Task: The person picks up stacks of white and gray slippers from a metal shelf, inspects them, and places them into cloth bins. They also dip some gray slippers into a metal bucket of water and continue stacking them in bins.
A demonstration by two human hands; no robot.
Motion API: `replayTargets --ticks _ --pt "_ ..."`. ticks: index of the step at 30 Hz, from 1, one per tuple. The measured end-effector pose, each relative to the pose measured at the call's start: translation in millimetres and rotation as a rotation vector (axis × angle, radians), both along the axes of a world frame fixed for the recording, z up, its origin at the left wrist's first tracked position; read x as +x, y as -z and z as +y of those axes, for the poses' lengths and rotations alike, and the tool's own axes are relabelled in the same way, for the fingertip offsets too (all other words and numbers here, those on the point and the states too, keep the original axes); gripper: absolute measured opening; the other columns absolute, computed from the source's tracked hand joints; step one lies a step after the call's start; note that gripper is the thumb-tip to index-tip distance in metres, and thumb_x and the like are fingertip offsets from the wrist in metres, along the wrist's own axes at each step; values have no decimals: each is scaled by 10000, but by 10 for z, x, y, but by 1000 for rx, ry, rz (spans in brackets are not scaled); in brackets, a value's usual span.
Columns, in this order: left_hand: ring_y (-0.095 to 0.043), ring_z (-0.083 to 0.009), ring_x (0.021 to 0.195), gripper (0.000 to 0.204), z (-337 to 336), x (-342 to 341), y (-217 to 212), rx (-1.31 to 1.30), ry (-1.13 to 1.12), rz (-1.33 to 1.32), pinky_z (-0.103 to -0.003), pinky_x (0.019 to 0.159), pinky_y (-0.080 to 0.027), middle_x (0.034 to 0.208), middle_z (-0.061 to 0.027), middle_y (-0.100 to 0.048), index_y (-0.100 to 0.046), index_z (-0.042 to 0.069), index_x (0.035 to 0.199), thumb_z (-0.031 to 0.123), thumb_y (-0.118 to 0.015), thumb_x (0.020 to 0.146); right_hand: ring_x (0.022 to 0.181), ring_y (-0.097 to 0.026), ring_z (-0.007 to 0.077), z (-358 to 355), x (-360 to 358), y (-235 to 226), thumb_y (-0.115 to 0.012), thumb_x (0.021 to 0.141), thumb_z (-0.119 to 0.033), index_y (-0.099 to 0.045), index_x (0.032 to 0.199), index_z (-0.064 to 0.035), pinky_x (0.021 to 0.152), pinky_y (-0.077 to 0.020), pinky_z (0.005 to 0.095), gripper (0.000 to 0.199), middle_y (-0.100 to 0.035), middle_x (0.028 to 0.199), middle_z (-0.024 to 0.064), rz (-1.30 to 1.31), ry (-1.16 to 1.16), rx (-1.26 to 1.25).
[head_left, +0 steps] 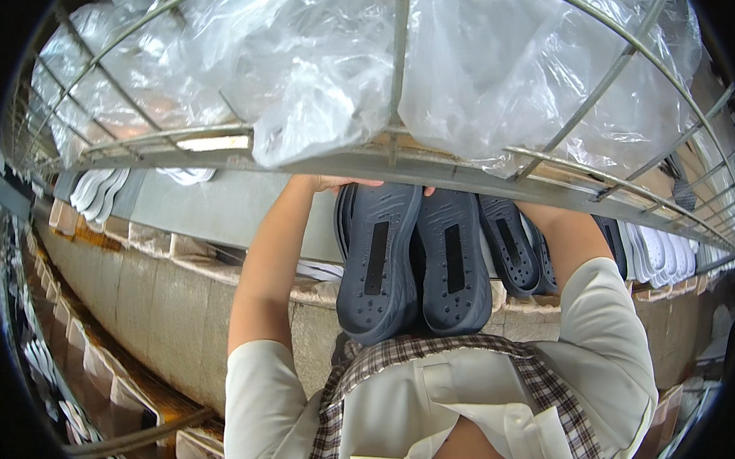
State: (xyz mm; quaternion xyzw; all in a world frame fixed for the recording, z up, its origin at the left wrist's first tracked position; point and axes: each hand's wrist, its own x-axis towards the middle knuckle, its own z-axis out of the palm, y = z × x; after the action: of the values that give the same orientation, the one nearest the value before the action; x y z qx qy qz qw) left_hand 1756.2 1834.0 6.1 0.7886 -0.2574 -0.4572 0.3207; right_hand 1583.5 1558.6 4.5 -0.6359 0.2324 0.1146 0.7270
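A row of dark grey shoe soles stands on end against my chest, tread side facing me, each with a long black slot. My left hand reaches up and its fingers curl over the top end of the leftmost soles, just under the edge of a wire rack. My right forearm rises beside the rightmost soles. That hand is hidden behind the rack's metal edge.
The wire rack overhead holds crumpled clear plastic bags. White soles are stacked at the right and at the left. A long grey bench runs below, with cardboard dividers along its edge.
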Motion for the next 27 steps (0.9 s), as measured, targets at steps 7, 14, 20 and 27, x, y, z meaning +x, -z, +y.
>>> replayTargets --ticks 7,14,20,27 --pt "-514 -221 1084 787 1000 -280 270 -241 -195 257 -315 926 -400 1168 -163 -538 -422 -99 1242 422 -713 729 1083 -510 227 74 271 222 -723 632 -198 -484 1232 4 904 -417 335 676 -519 1208 140 125 -356 -39" --pt "-547 -229 1059 590 3266 -1537 633 -535 -1002 264 -342 915 -437 1128 -154 -566 -424 -81 1221 303 -635 826 1073 -519 231 -117 370 184 -740 598 -180 -476 1244 5 891 -428 333 721 -523 1201 141 345 -752 -365" --pt "-508 -272 1130 630 4889 -3070 1184 -1024 -1772 356 -419 948 -419 1258 -112 -501 -403 27 1279 468 -545 853 940 -601 253 723 -60 93 -684 654 -135 -516 1150 34 843 -493 367 550 -594 1086 158 129 -474 173" --pt "-496 -302 1146 624 6058 -3976 1384 -1377 -2033 163 -446 968 -409 1290 -132 -479 -389 31 1300 445 -548 861 728 -618 194 3284 -174 792 -444 874 -273 -594 998 -27 581 -509 291 314 -639 857 82 -7 -307 683"
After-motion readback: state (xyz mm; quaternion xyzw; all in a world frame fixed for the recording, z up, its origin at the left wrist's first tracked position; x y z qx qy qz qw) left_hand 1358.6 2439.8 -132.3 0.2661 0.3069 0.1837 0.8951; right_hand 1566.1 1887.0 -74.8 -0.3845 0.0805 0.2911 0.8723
